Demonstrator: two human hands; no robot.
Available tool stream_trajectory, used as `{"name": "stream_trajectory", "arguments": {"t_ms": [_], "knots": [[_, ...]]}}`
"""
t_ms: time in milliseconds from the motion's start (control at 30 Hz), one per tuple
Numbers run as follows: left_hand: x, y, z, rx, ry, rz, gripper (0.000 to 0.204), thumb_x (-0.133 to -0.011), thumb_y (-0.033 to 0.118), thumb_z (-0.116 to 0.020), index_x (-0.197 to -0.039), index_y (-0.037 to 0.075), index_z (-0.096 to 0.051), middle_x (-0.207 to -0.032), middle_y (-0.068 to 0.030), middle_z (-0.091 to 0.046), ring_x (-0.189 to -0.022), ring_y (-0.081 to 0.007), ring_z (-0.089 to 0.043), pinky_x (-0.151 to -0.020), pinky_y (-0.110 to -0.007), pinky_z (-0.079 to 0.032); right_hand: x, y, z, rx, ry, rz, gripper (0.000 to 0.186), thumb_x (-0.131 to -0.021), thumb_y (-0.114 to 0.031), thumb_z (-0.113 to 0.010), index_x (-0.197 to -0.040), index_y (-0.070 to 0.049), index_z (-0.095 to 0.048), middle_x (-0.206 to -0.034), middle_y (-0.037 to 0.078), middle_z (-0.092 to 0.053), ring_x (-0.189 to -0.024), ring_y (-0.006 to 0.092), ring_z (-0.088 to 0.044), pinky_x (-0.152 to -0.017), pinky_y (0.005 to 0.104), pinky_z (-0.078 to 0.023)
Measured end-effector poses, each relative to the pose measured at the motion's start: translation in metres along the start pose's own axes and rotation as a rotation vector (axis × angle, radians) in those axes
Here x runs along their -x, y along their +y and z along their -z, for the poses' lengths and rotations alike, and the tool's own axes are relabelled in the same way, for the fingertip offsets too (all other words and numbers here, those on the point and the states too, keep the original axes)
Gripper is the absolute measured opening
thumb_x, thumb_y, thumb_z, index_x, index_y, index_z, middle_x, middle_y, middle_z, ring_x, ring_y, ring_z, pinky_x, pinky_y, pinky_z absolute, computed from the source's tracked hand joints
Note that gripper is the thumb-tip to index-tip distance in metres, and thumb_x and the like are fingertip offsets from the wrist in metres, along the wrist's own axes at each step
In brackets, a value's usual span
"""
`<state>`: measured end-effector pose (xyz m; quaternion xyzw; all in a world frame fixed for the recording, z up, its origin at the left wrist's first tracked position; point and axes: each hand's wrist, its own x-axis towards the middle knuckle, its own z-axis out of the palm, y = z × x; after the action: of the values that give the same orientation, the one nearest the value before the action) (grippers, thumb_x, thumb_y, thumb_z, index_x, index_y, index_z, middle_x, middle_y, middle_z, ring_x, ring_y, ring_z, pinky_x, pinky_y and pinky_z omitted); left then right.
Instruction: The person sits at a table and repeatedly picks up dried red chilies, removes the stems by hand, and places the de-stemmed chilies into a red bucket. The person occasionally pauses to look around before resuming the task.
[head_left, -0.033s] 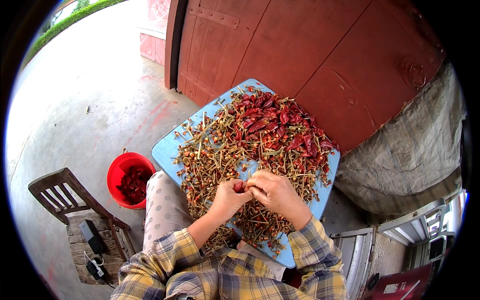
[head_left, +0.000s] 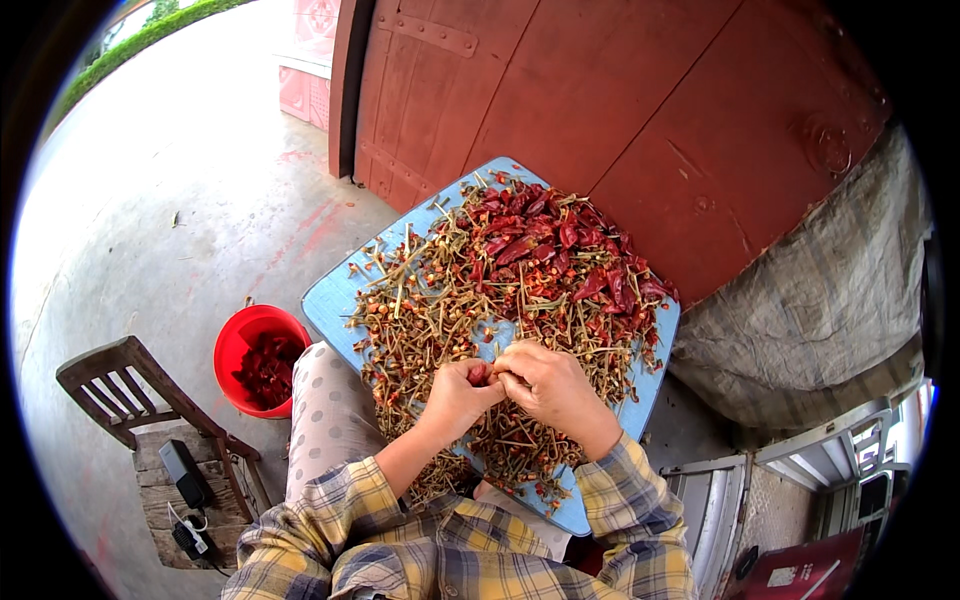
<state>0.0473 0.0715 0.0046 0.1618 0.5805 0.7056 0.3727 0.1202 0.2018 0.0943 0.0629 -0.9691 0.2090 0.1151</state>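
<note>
Centrally, dried pepper [head_left: 480,374] clamped between thumb and fingers of left hand [head_left: 456,402], held just above heap of stems [head_left: 420,320] on blue table [head_left: 335,300]. Right hand [head_left: 548,388] set against left, fingers curled in beside pepper; whether anything is gripped by them cannot be told. Pile of red peppers [head_left: 535,238] spread over table's far side, near red door [head_left: 600,90]. Red bucket [head_left: 236,338], partly filled with red pieces, placed left of table. Wooden chair [head_left: 157,490] placed beyond, seat loaded with black device [head_left: 186,472].
</note>
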Motion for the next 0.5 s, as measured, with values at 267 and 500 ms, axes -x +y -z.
{"name": "stream_trajectory", "arguments": {"t_ms": [267,500], "knots": [[-0.001,-0.002,-0.004,-0.239,0.106,-0.114,0.023,-0.076,0.011,-0.073,-0.067,-0.001,-0.055,-0.057,0.0015,-0.048,-0.055,-0.0063,-0.039,-0.049,-0.029,-0.037,0.001,0.0,-0.005,0.16,-0.061,-0.01,0.01,-0.083,-0.014,-0.061,-0.091,-0.006,-0.06,-0.085,0.01,-0.061,-0.07,0.0307,-0.062,-0.06,0.0396,-0.05],[0.002,0.004,-0.004,-0.187,0.055,-0.103,0.026,-0.075,0.014,-0.076,-0.068,0.001,-0.055,-0.057,0.0018,-0.047,-0.055,-0.0067,-0.038,-0.049,-0.028,-0.035,-0.002,-0.002,-0.003,-0.172,0.005,-0.202,0.008,-0.079,-0.009,-0.058,-0.08,-0.003,-0.064,-0.075,0.012,-0.06,-0.066,0.03,-0.06,-0.061,0.0386,-0.049]]}}
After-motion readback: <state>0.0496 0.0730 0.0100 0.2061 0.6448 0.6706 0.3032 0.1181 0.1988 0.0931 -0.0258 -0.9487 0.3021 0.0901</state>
